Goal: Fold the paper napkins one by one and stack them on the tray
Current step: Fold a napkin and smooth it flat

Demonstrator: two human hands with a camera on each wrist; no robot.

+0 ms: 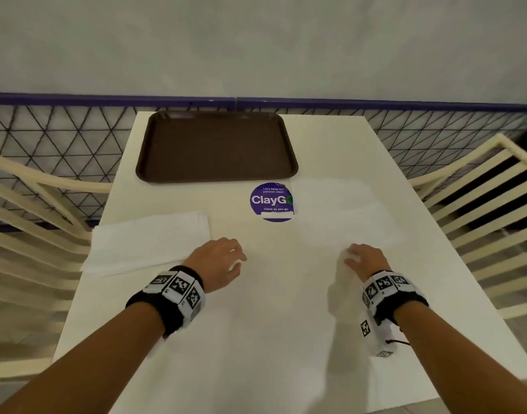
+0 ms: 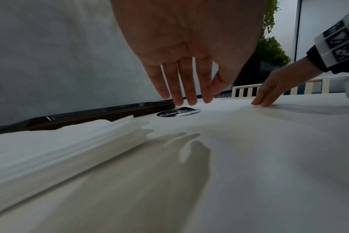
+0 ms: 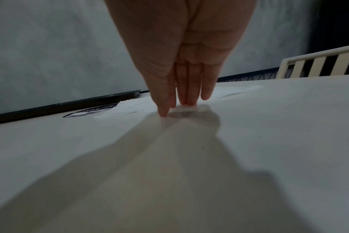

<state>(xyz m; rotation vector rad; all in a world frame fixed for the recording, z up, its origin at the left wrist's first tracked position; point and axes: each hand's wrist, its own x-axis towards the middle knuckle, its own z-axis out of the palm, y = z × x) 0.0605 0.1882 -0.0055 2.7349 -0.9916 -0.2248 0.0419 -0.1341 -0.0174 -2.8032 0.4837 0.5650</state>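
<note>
A brown tray (image 1: 217, 146) with nothing on it lies at the far end of the white table (image 1: 271, 309). On the table's left sits a stack of white paper napkins (image 1: 148, 243), also in the left wrist view (image 2: 60, 141). One napkin (image 1: 337, 210) lies spread flat on the right. My right hand (image 1: 350, 258) has straight fingers, and their tips (image 3: 186, 102) touch that napkin's near edge (image 3: 229, 93). My left hand (image 1: 237, 259) hovers just right of the stack with its fingers (image 2: 187, 94) straight and holds nothing.
A round purple ClayGo sticker (image 1: 271, 201) is stuck between tray and spread napkin. Cream slatted chairs stand at the left (image 1: 32, 219) and right (image 1: 489, 210) of the table. A black mesh fence (image 1: 62, 138) with a purple rail runs behind the tray.
</note>
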